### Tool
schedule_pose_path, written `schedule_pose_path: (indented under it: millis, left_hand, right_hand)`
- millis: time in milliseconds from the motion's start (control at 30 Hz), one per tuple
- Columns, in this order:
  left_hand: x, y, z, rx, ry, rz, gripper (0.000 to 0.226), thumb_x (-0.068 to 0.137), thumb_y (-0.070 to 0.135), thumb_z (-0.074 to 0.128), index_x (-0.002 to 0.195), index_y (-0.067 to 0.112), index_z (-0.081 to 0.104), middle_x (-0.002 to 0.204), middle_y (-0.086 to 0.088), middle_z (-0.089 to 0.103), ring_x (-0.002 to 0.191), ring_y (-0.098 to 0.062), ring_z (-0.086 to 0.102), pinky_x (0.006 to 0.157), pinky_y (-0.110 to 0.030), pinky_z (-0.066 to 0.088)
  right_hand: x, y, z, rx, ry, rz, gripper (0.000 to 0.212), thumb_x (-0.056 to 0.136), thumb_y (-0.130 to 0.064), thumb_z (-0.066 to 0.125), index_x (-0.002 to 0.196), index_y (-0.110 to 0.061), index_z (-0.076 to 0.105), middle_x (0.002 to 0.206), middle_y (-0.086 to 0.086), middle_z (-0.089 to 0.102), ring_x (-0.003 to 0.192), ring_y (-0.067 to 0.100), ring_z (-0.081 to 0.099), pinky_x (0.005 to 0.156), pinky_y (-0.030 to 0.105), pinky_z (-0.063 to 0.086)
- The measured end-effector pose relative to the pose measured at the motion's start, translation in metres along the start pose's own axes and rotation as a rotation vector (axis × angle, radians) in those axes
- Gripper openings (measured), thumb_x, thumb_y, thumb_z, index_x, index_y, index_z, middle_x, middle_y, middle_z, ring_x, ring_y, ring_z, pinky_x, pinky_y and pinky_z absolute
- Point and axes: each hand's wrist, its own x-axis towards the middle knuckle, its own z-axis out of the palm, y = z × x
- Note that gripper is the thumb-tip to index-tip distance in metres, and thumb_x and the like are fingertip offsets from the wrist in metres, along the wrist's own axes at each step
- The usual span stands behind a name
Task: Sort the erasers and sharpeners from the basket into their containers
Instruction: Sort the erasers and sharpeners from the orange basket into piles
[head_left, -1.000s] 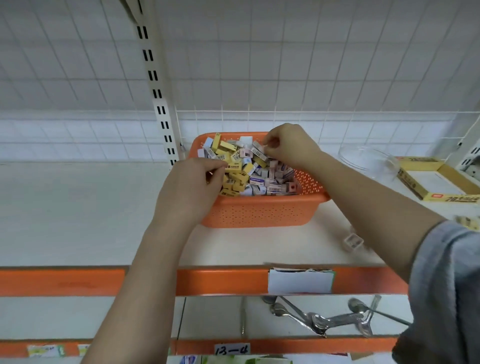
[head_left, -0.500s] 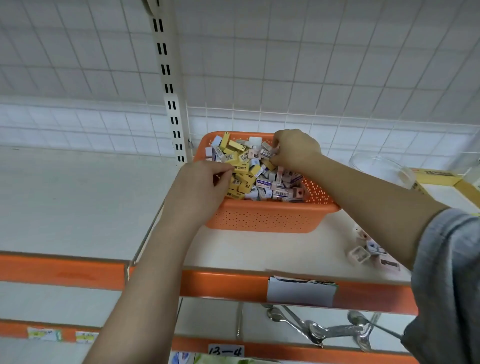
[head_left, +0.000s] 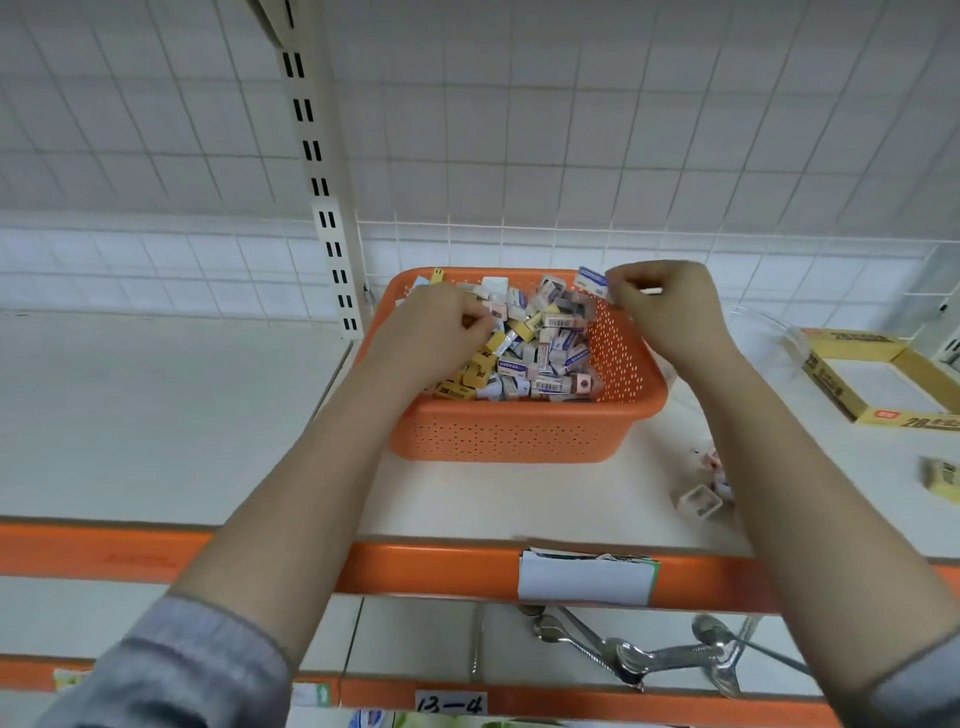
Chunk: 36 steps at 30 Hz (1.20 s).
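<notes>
An orange perforated basket (head_left: 519, 436) stands on the white shelf, piled with several small yellow, white and blue erasers and sharpeners (head_left: 540, 343). My left hand (head_left: 431, 325) is down in the basket's left side, fingers curled among the pieces; what it holds is hidden. My right hand (head_left: 662, 306) hovers over the basket's right rim and pinches a white-and-blue eraser (head_left: 592, 280). To the right stand a clear container (head_left: 769, 325) and a shallow yellow cardboard box (head_left: 883, 384).
A few loose sharpeners (head_left: 701, 499) lie on the shelf right of the basket, and a yellow eraser (head_left: 943, 478) sits at the far right. The shelf has an orange front edge (head_left: 441, 566) with a white label. Metal utensils (head_left: 649, 654) lie on the shelf below.
My right hand has lifted out of the pile toward the basket's right rim with a white-and-blue eraser. My left hand has dug deeper into the left side. The view has shifted.
</notes>
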Motion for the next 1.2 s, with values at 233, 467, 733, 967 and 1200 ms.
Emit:
schedule_pose_path:
  millis: [233, 467, 733, 967, 1200]
  left_hand:
    - [0.062, 0.020, 0.017, 0.074, -0.200, -0.032, 0.033, 0.090, 0.032, 0.060, 0.090, 0.001, 0.072, 0.078, -0.014, 0.068, 0.057, -0.017, 0.052, 0.059, -0.026, 0.045]
    - [0.082, 0.035, 0.034, 0.184, -0.346, -0.172, 0.042, 0.085, 0.043, 0.064, 0.060, 0.012, 0.052, 0.056, -0.001, 0.051, 0.051, -0.013, 0.045, 0.056, -0.026, 0.036]
    - [0.082, 0.047, 0.049, 0.200, -0.382, -0.199, 0.030, 0.088, 0.019, 0.059, 0.059, 0.013, 0.055, 0.054, 0.000, 0.052, 0.045, -0.012, 0.045, 0.050, -0.022, 0.036]
    - [0.068, 0.049, 0.028, 0.161, -0.149, -0.180, 0.023, 0.083, 0.024, 0.065, 0.073, 0.003, 0.064, 0.060, -0.005, 0.053, 0.054, -0.018, 0.047, 0.048, -0.025, 0.034]
    - [0.020, 0.082, 0.035, -0.285, 0.016, -0.032, 0.012, 0.083, 0.021, 0.065, 0.085, 0.013, 0.075, 0.067, -0.002, 0.065, 0.048, -0.006, 0.049, 0.046, -0.016, 0.039]
  right_hand:
    - [-0.066, 0.018, -0.022, 0.354, 0.237, 0.184, 0.017, 0.090, -0.005, 0.056, 0.098, -0.013, 0.068, 0.080, -0.004, 0.068, 0.065, -0.003, 0.064, 0.057, 0.010, 0.049]
    - [-0.092, 0.028, -0.037, 0.283, 0.257, 0.213, 0.016, 0.087, -0.008, 0.060, 0.094, -0.019, 0.070, 0.078, -0.005, 0.070, 0.057, -0.005, 0.057, 0.058, 0.010, 0.045]
    - [-0.107, 0.042, -0.048, 0.332, 0.295, 0.272, 0.015, 0.085, -0.007, 0.062, 0.092, -0.017, 0.071, 0.075, -0.002, 0.069, 0.063, 0.013, 0.055, 0.050, 0.012, 0.042]
    - [-0.110, 0.045, -0.059, 0.334, 0.325, 0.276, 0.017, 0.087, -0.006, 0.060, 0.089, -0.020, 0.070, 0.070, -0.004, 0.067, 0.052, 0.007, 0.060, 0.045, 0.010, 0.044]
    - [-0.116, 0.055, -0.078, 0.295, 0.402, 0.303, 0.015, 0.087, -0.009, 0.061, 0.094, -0.018, 0.070, 0.074, 0.001, 0.066, 0.065, 0.026, 0.057, 0.053, 0.015, 0.043]
